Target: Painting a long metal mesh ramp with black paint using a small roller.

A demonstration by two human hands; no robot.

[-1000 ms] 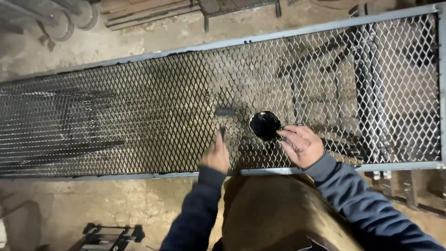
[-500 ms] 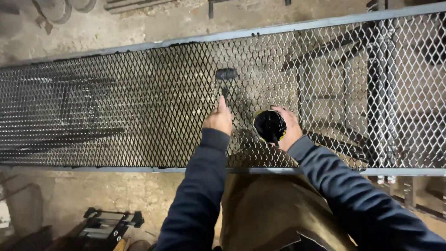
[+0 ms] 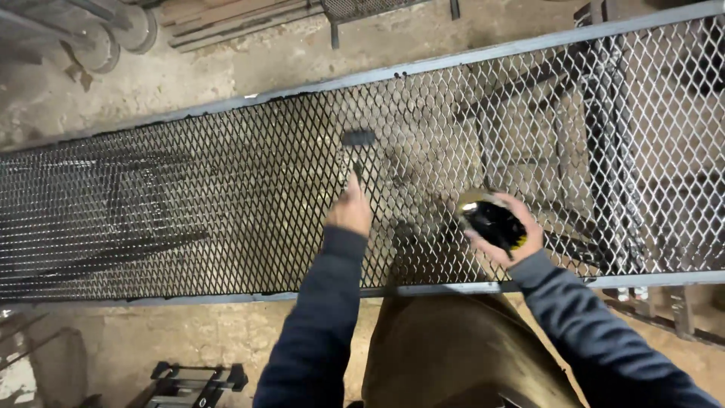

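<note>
Navy sleeves run up from the lower edge, over my brown trousers. My left hand [image 3: 350, 211] is closed around the handle of a paintbrush [image 3: 357, 151], whose dark head lies against the expanded-metal mesh panel [image 3: 226, 196]. My right hand [image 3: 504, 234] is wrapped around a small round tin of black paint [image 3: 492, 221], tilted and held just above the mesh near the panel's near frame rail. Left of the brush the mesh is coated black; to the right it is bare grey metal. Beyond the far rail lie a concrete floor and stacked wooden boards [image 3: 234, 19].
</note>
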